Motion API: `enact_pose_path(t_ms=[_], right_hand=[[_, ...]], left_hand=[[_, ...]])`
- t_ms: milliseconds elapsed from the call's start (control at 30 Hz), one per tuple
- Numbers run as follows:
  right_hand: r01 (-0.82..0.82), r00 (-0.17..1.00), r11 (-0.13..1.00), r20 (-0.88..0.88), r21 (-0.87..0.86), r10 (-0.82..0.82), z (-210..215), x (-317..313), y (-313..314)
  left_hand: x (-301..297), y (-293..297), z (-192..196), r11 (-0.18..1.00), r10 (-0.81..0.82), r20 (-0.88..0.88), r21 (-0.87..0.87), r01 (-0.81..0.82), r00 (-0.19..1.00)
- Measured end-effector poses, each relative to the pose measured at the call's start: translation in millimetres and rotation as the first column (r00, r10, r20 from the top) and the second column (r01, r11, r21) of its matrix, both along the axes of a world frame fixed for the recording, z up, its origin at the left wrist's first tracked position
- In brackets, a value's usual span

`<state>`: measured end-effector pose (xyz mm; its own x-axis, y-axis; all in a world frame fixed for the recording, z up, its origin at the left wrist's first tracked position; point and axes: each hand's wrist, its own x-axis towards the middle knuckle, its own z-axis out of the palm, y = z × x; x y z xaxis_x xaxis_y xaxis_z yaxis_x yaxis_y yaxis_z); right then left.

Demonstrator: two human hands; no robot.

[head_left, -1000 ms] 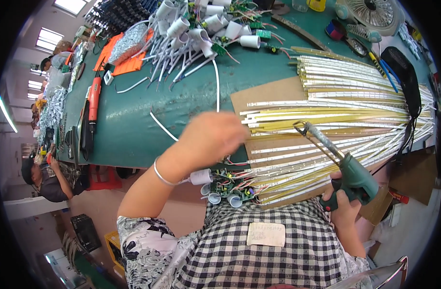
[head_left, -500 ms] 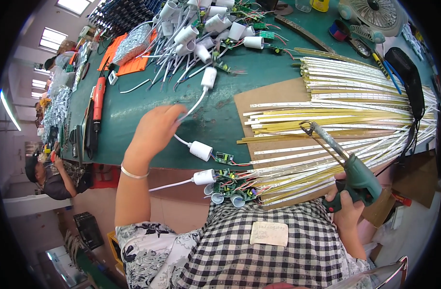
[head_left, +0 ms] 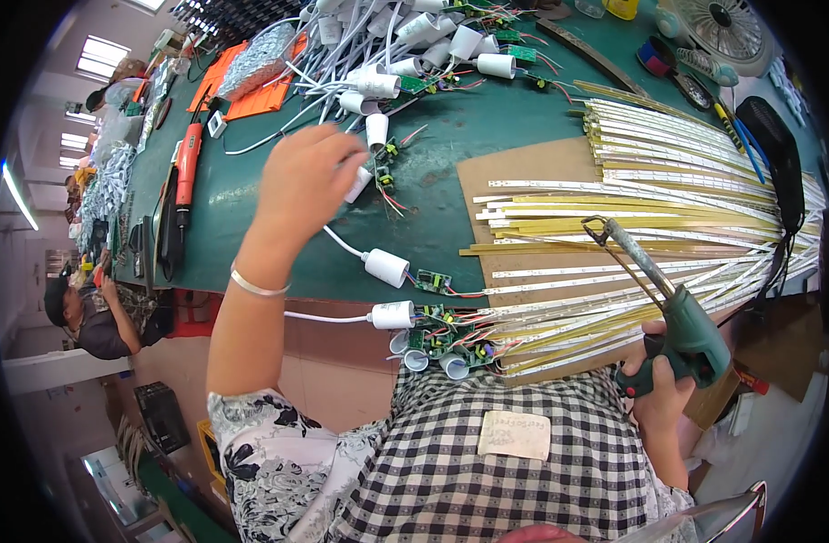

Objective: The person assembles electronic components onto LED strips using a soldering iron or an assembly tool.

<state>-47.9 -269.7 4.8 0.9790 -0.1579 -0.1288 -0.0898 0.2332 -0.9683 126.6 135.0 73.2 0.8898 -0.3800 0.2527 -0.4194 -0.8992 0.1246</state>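
The soldering gun (head_left: 681,312), green-bodied with a long metal tip, sits in the right hand (head_left: 658,385) just off the near edge of the green bench (head_left: 251,204); the fingers are curled tight around its grip, and the tip angles up over the fanned bundle of LED strips (head_left: 667,213). Those strips, white and yellow, lie on a brown board (head_left: 523,163) at the right part of the bench, their near ends gathered into a cluster of small circuit boards and white caps (head_left: 437,339) hanging at the bench edge, just left of the soldering gun. Two white cylindrical driver housings (head_left: 389,290) with white cords lie beside that cluster, one at the bench edge and one a little farther in.

Farther in, the left hand (head_left: 301,185) is raised over the middle of the bench, a thin bangle (head_left: 256,285) on its wrist; its fingers are closed around another white housing (head_left: 358,184), most of it hidden by the hand. Beyond the hand lies a heap of white housings and cords (head_left: 387,54) with green circuit boards among them. To the left of the heap rest an orange electric screwdriver (head_left: 188,167) and an orange tray (head_left: 251,86). At the far right corner of the bench stands a small white fan (head_left: 726,27). Left of the bench, lower down, another person in a cap (head_left: 93,312) sits.
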Motion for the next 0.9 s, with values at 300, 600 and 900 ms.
enact_pose_path(t_ms=[300, 600, 900], right_hand=[[0.004, 0.999, 0.999, 0.038, 0.045, -0.006, -3.0, -8.1, -0.3], [0.015, 1.0, 1.0, 0.001, 0.006, -0.015, 2.0, -2.1, 4.0], [0.006, 0.999, 1.0, -0.046, 0.016, -0.005, 2.5, -3.4, 3.6]], left_hand=[[52.1, -35.8, -48.0, 0.97, 0.138, -0.046, 0.209, -0.125, 0.989], [52.7, -46.0, -49.0, 0.957, 0.271, -0.14, 0.147, -0.251, 0.952], [67.5, -13.9, -20.7, 0.685, 0.068, -0.405, -0.645, -0.338, 0.912]])
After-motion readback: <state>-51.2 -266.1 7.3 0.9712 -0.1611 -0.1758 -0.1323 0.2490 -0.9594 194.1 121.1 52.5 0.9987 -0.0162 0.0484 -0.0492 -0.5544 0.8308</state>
